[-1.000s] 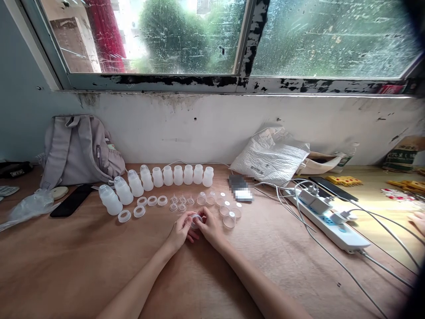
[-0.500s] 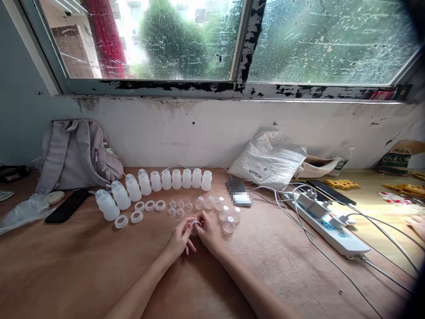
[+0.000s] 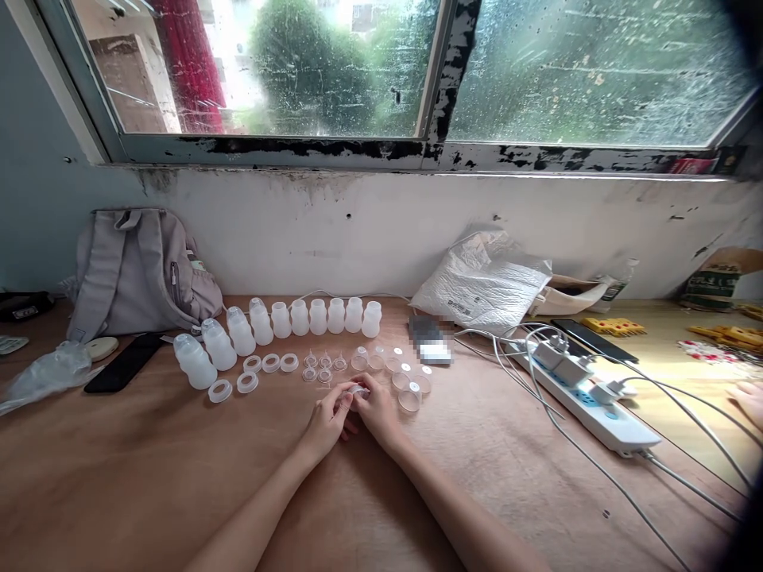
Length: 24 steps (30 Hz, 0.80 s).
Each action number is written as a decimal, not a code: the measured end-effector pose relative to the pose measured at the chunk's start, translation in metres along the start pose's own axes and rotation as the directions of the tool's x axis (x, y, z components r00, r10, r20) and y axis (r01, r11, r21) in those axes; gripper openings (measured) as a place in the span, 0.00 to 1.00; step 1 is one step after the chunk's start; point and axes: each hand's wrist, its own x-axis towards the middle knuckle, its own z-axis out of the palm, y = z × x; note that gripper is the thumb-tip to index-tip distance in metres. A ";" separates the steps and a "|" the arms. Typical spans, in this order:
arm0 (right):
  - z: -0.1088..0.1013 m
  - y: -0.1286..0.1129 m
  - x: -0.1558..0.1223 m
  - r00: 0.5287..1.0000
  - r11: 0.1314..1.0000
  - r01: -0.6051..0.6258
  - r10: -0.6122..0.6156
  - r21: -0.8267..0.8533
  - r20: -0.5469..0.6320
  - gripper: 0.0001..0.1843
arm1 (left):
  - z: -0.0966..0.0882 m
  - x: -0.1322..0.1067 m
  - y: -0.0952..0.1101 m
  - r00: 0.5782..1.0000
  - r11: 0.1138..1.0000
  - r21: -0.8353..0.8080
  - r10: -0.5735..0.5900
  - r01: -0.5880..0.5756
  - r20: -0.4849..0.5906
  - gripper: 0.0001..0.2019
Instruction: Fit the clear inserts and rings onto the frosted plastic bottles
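My left hand (image 3: 327, 417) and my right hand (image 3: 377, 409) meet over the table, fingers closed round a small white bottle collar ring (image 3: 358, 390). Fingers cover most of the ring, and whether another part sits inside it I cannot tell. Just beyond my hands lie several clear bottle nipples (image 3: 325, 364). To their left are several loose white collar rings (image 3: 220, 399). Clear domed caps (image 3: 408, 400) stand beside my right hand. Behind, a row of frosted baby bottles (image 3: 318, 319) stands without tops; further left, several bottles (image 3: 195, 363) have tops on.
A grey backpack (image 3: 140, 274), a black phone (image 3: 124, 368) and a plastic bag (image 3: 51, 373) are on the left. At right lie a silver pouch (image 3: 482, 278) and a white power strip (image 3: 608, 417) with trailing cables. Another person's hand (image 3: 748, 400) shows at the right edge.
My fingers have shifted round the ring and now cover more of it. Both hands have moved slightly closer together. The view has tilted a little.
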 end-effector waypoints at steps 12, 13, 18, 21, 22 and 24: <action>0.000 0.000 0.000 0.991 0.964 -0.127 0.114 0.234 0.069 0.08 | -0.004 0.004 -0.007 0.992 1.000 -0.003 -0.025 0.025 -0.123 0.22; 0.001 0.001 0.001 0.989 0.956 -0.135 0.116 0.260 0.089 0.10 | -0.006 0.006 -0.008 0.989 0.999 -0.007 -0.035 0.035 -0.142 0.22; 0.003 0.009 0.003 0.984 0.908 -0.162 0.121 0.386 0.128 0.14 | -0.011 0.012 -0.016 0.968 0.988 -0.103 -0.139 0.120 -0.207 0.22; 0.001 0.012 0.004 0.992 0.925 -0.122 0.101 0.360 0.076 0.13 | -0.014 0.014 -0.019 0.961 0.984 -0.116 -0.159 0.136 -0.227 0.22; 0.000 0.013 0.004 0.993 0.935 -0.116 0.104 0.336 0.052 0.14 | -0.016 0.014 -0.019 0.958 0.987 -0.097 -0.149 0.128 -0.244 0.22; -0.004 0.014 0.006 0.991 0.955 -0.126 0.130 0.269 0.001 0.15 | -0.018 0.013 -0.019 0.951 0.994 -0.058 -0.109 0.096 -0.288 0.20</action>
